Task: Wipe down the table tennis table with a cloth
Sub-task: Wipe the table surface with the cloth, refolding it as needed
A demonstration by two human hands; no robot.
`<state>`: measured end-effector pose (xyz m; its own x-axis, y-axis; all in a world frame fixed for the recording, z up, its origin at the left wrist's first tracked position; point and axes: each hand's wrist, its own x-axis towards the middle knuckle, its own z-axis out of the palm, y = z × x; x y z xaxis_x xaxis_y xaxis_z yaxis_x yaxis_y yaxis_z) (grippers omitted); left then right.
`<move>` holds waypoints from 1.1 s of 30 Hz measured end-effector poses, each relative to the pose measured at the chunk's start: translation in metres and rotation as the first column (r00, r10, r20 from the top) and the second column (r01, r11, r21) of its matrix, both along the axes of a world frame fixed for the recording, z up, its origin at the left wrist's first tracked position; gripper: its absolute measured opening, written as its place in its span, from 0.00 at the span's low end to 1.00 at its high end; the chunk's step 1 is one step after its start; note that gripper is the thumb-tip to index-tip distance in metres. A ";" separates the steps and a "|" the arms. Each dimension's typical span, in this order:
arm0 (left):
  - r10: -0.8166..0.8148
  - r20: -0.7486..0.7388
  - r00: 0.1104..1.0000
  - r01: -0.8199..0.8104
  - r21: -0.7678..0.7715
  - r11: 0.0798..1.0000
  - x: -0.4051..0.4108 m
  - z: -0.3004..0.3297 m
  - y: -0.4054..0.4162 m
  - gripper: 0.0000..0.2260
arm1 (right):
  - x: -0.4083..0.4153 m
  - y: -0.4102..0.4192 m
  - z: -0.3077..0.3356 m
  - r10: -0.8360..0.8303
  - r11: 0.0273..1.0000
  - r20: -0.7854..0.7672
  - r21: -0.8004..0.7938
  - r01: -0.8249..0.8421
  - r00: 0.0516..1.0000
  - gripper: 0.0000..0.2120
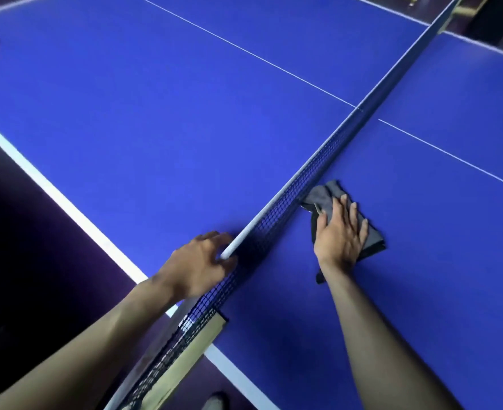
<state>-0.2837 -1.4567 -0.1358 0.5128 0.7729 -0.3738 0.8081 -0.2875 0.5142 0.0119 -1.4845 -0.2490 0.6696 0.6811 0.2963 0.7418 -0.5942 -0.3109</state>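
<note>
Right hand flat, fingers straight, pressing grey cloth on the table just right of the net. Left hand curled round the net's top band. Risk — cloth snagging the mesh, or the left hand's pull sagging the net.

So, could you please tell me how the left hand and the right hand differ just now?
The left hand curls round the net's white top band; the right hand lies flat, fingers straight. The left stays off the table; the right presses the grey cloth onto it. Both are bare, beside the net.
</note>
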 end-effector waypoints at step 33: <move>0.214 0.401 0.891 -0.271 0.089 0.959 -0.136 0.099 -0.180 0.21 | -0.250 -0.287 0.101 0.418 0.900 -0.401 0.060 -0.432 0.815 0.10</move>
